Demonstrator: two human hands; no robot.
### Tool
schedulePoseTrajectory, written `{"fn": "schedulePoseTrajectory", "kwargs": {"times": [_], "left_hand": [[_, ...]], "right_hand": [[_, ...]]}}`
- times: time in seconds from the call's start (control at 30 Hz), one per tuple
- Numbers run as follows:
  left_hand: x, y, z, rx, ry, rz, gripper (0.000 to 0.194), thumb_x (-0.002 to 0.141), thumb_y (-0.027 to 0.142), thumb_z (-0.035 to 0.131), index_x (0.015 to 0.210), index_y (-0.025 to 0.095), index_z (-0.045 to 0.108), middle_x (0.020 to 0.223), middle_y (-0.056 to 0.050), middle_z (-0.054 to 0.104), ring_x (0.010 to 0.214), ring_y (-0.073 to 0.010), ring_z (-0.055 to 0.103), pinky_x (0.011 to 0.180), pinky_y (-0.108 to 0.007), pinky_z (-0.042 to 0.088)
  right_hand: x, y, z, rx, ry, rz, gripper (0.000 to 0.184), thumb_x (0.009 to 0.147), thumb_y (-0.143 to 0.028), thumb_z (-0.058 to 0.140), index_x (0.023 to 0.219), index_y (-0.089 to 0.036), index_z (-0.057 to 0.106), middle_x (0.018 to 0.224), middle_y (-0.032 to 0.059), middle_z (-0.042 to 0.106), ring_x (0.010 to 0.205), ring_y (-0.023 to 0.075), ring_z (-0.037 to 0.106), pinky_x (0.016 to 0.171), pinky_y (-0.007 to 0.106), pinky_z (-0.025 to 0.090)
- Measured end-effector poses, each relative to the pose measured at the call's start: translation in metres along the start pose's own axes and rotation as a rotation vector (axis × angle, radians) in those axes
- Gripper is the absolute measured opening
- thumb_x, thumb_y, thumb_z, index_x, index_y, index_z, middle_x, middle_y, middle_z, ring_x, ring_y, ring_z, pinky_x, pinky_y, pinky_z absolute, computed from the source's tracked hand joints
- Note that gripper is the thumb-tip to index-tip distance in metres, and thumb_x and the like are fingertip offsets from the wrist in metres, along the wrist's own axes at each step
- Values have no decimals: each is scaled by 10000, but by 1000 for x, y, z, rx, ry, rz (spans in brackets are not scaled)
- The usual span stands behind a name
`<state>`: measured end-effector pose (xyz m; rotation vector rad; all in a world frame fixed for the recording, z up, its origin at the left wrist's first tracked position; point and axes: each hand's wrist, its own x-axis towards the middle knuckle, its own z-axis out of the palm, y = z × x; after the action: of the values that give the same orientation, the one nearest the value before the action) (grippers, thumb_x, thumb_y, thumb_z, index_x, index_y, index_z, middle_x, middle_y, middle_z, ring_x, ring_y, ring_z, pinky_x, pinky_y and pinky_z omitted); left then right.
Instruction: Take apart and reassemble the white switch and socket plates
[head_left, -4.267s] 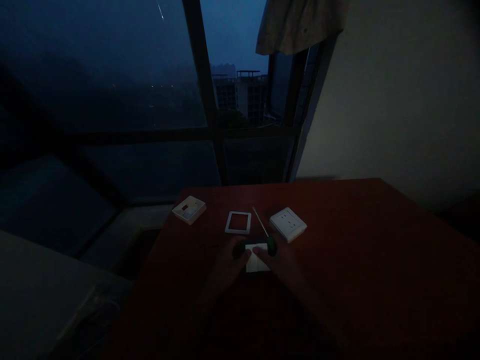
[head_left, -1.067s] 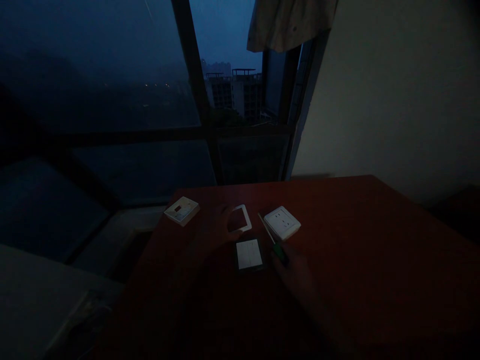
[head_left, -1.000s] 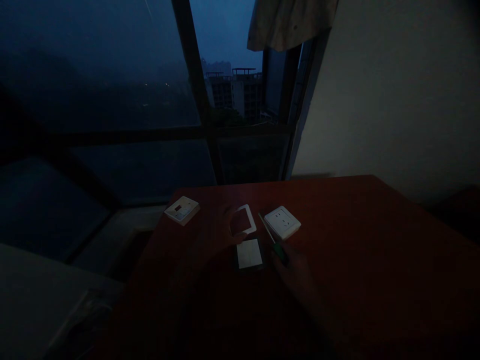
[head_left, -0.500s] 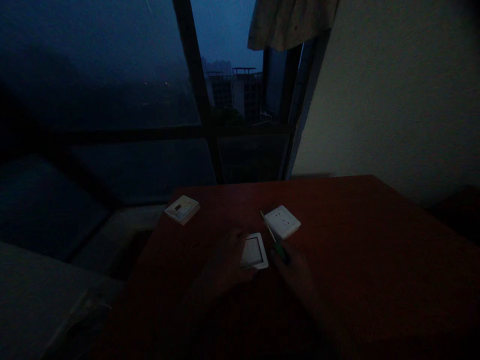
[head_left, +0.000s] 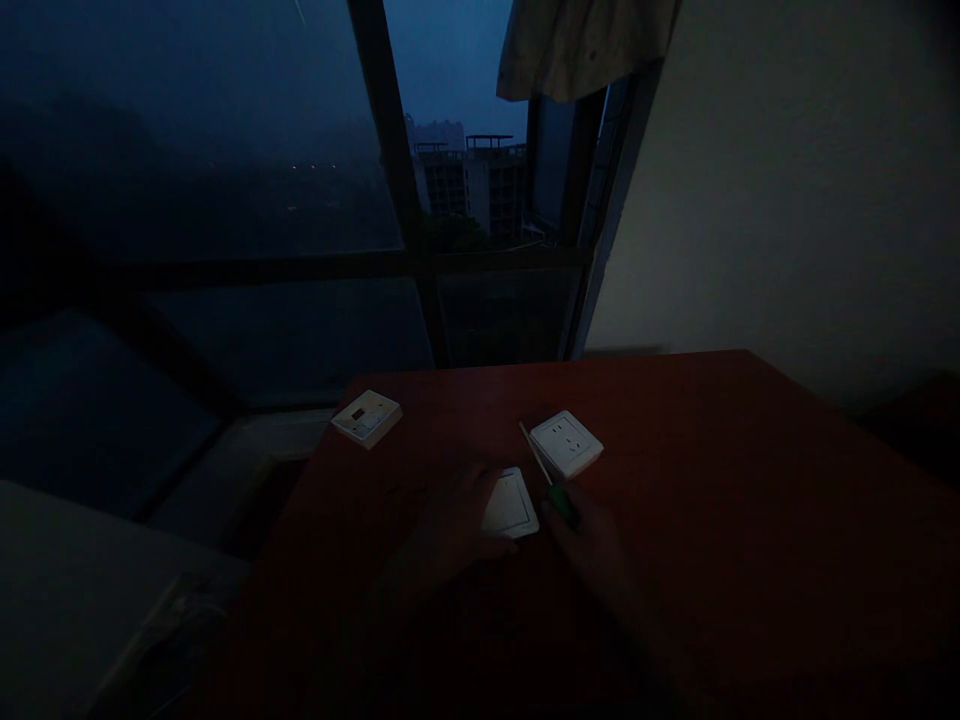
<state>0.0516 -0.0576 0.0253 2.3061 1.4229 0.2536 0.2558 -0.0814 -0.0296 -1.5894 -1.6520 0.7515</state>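
Note:
My left hand (head_left: 459,515) is closed around the left side of a white square wall switch (head_left: 513,504), with fingers at its far edge and the thumb at its near edge. A thin dark line runs round the switch's inner panel; its left part is hidden by the hand. In my right hand (head_left: 591,528) is a screwdriver (head_left: 561,504) with a green handle. Its metal shaft points away and to the left, beside a white wall socket (head_left: 566,443). The socket lies face up just beyond that hand.
Another white square box (head_left: 367,418) with a dark slot sits at the far left edge of the reddish-brown table (head_left: 675,440). Dark-framed windows (head_left: 420,263) stand behind the table, a pale wall (head_left: 735,200) to the right. The light is very dim.
The wide dark gap on the right of the switch's inner panel has narrowed to a thin line, and the panel looks flush. Both hands have barely moved.

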Motion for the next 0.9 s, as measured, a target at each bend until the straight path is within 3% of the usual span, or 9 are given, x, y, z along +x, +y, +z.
{"fn": "schedulePoseTrajectory", "kwargs": {"times": [0.2, 0.4, 0.6, 0.9], "left_hand": [[1, 2, -1, 0, -61, 35, 915, 596, 385, 800, 1382, 254, 350, 1365, -85, 439, 1231, -310, 432, 1016, -422, 367], [-3, 9, 3, 59, -38, 32, 871, 632, 305, 748, 1394, 212, 335, 1382, -94, 432, 1241, -298, 419, 1038, -405, 354], [-6, -2, 12, 93, -7, 36, 899, 660, 415, 754, 1416, 235, 302, 1457, -90, 352, 1292, -317, 364, 1063, -441, 321], [-5, -5, 17, 56, 23, 85, 889, 657, 339, 755, 1411, 243, 294, 1422, -80, 386, 1270, -293, 378, 1053, -414, 335]], "right_hand": [[1, 1, 0, 1, -10, -8, 296, 839, -356, 479, 994, -158, 635, 830, 68, 691, 698, 190, 632, 625, 267, 473], [1, -2, -1, -9, -6, -10, 279, 827, -341, 483, 976, -160, 634, 866, 83, 693, 736, 203, 633, 676, 293, 485], [0, -4, 0, -18, -14, -1, 281, 842, -357, 467, 955, -156, 627, 824, 79, 683, 713, 205, 627, 648, 292, 475], [0, -7, -4, -12, -25, -3, 281, 840, -346, 462, 964, -157, 629, 846, 77, 689, 730, 204, 636, 656, 288, 476]]}}
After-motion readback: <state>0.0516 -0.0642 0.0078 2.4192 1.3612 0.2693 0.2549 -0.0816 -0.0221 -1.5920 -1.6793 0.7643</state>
